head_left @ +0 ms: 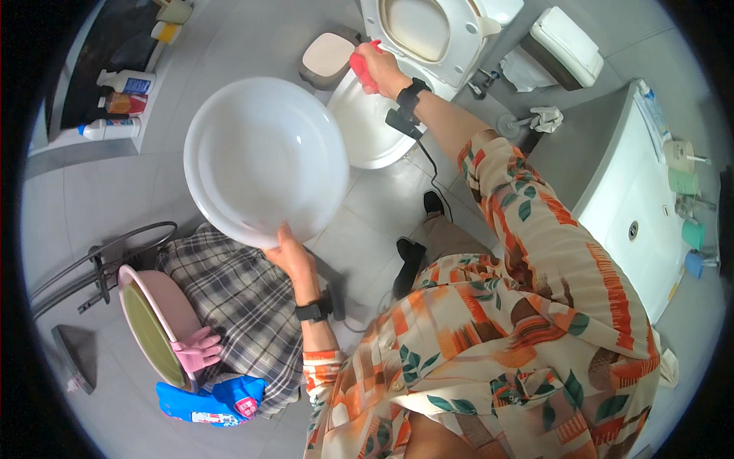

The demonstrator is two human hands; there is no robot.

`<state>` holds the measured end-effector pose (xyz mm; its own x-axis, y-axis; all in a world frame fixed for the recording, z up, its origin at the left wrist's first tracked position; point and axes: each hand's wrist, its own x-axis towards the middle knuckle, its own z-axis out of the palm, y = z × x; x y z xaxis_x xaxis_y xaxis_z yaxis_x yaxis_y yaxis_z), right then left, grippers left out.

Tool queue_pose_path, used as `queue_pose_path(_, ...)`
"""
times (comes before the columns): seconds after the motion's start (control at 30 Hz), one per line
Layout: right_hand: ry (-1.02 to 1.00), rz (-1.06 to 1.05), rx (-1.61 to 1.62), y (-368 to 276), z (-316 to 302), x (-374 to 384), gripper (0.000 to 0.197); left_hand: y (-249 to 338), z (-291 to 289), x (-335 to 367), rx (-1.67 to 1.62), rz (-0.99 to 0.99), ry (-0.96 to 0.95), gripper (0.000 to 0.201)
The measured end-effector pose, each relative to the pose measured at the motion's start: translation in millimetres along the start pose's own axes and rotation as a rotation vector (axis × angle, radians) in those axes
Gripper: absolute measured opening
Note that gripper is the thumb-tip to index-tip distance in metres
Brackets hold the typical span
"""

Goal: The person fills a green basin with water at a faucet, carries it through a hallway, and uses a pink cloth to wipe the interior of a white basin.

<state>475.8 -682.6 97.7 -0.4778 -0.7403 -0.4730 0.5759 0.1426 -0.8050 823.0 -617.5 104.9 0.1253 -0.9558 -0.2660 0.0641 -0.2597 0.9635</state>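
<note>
My left hand [289,256] grips the near rim of a large round white plastic basin [252,153], which is tilted so that its hollow faces me. No contents can be made out in it. My right hand [388,70] is closed around a crumpled red-pink cloth [365,73] above the white toilet bowl [365,126]. Behind the hand, the toilet lid and seat [428,30] stand raised. Each wrist wears a black strap with a small device, and a cable hangs from the right one.
A small bin [329,57] stands beside the toilet. Lower left are a checked cloth [237,283], a pink basin [149,306] with a pink glove [199,349], and a blue packet [210,402]. Bottles [122,103] line a ledge; a white sink [623,222] is at right.
</note>
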Motion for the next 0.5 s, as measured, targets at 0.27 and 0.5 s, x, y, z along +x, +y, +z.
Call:
queue_pose_path(0.27, 0.079, -0.058, -0.268, -7.8, 19.8, 16.3, 0.027, 15.9, -15.9, -33.1, -0.019, -0.025, 0.070, 0.062)
queue_pose_path(0.5, 0.057, -0.004, -0.193, -7.9, 22.7, 14.8, 0.030, 14.0, -19.2, -33.6, -0.004, -0.050, 0.063, 0.064)
